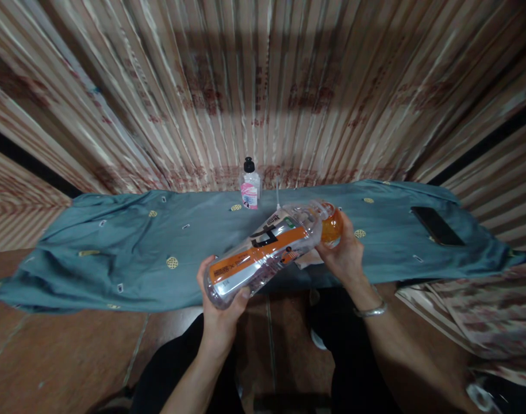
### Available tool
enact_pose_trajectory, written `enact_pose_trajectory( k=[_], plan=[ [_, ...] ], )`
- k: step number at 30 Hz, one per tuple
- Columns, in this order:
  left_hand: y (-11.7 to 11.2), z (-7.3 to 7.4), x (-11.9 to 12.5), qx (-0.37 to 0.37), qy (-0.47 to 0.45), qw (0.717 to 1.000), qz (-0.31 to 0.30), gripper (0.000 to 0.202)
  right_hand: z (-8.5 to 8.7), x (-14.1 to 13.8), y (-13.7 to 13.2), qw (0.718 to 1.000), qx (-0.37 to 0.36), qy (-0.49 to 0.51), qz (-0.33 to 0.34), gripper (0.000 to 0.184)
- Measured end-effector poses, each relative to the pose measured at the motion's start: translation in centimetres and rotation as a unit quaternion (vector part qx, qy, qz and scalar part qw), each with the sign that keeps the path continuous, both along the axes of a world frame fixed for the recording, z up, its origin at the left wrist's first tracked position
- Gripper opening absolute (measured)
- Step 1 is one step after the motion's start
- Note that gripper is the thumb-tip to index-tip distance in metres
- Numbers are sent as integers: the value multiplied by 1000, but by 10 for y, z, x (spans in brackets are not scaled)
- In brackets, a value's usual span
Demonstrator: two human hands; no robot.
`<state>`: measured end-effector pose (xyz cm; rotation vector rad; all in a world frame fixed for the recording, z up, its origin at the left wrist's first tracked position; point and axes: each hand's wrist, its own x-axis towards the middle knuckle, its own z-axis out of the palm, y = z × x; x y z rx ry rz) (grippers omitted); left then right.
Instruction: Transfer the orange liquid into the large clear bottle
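My left hand (223, 310) is wrapped round the base of a large clear plastic bottle (263, 247) with a silver and orange label. The bottle is tilted above the cloth, its neck end up and to the right. At that end, my right hand (344, 250) grips a rounded, see-through orange container (330, 225) against the bottle's mouth. The exact kind of this container is unclear, and fingers hide part of it. Behind the bottle stands a small clear bottle (249, 192) with a black cap and pink label. A thin white tube (277, 192) rises close by, its lower part hidden.
A teal patterned cloth (137, 253) covers the long, narrow table. A dark phone (437, 225) lies at the right. Something pale and flat (310, 260) shows partly under the large bottle. A striped curtain (263, 86) hangs behind, with dark poles at both sides.
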<state>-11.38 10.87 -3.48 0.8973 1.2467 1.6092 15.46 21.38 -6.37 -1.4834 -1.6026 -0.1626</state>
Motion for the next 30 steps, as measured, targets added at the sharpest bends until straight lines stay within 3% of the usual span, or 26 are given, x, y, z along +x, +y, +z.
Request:
enact_pose_trajectory(
  k=[15,23,30],
  plan=[
    [2,-1,-1,9,2,1000,7,91,3,-1,-1,1000,4,3,-1,83],
    [-1,7,6,-3,-2,1000,29,91,3,-2,0,1000,0,-1,-16,82],
    [0,8,4,2,8,1000,11,93,2,-1,-1,1000,-7,1,-9,83]
  ],
)
